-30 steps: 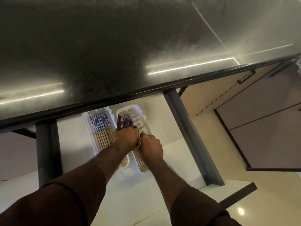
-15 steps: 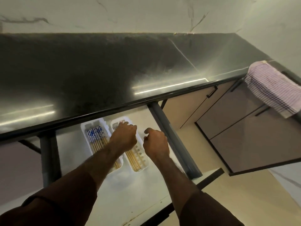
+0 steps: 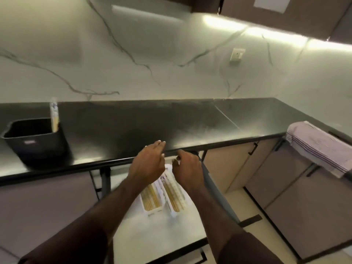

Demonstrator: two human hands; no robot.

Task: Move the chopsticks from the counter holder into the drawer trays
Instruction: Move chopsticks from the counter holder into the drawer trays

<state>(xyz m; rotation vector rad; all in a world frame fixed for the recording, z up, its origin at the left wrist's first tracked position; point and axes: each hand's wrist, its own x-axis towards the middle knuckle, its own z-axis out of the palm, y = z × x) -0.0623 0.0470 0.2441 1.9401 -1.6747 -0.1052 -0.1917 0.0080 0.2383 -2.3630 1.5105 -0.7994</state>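
Both hands have risen from the trays — left hand grip loosely wide, right hand curled, empty.

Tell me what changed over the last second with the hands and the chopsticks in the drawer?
Both hands let go and rose out of the open drawer: the left hand and right hand are now empty at the black counter edge. The wooden chopsticks stayed in the two white plastic trays. The view also tilted up.

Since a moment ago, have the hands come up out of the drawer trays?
Yes. Both hands, left and right, have risen from the trays to the counter edge.
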